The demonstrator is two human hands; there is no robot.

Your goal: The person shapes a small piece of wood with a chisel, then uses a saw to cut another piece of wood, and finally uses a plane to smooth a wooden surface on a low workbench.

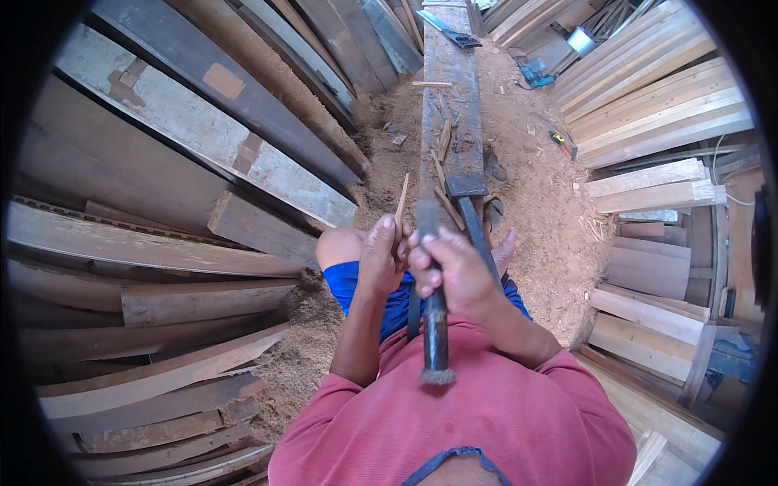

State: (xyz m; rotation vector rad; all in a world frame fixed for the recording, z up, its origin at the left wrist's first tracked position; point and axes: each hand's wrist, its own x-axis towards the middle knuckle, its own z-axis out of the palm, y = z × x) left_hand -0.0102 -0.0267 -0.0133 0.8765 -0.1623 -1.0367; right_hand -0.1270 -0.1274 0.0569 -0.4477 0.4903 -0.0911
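Observation:
My left hand (381,253) is closed around a thin, pointed sliver of wood (403,198), which sticks up and away from me. Close beside it, my right hand (455,271) grips a chisel (436,328) by its dark round handle. The handle's frayed butt end points toward my chest, and the blade at the far end is smeared by motion. Just right of the blade, a hammer with a square dark head (467,187) lies with its long handle (480,235) running back toward my lap.
A narrow plank bench (452,73) runs away from me, bearing wood scraps (444,139) and a handsaw (450,31). Stacked boards line both sides. On the sawdust-covered floor (531,202) at right lie a blue power tool (535,74) and a red-yellow tool (559,141).

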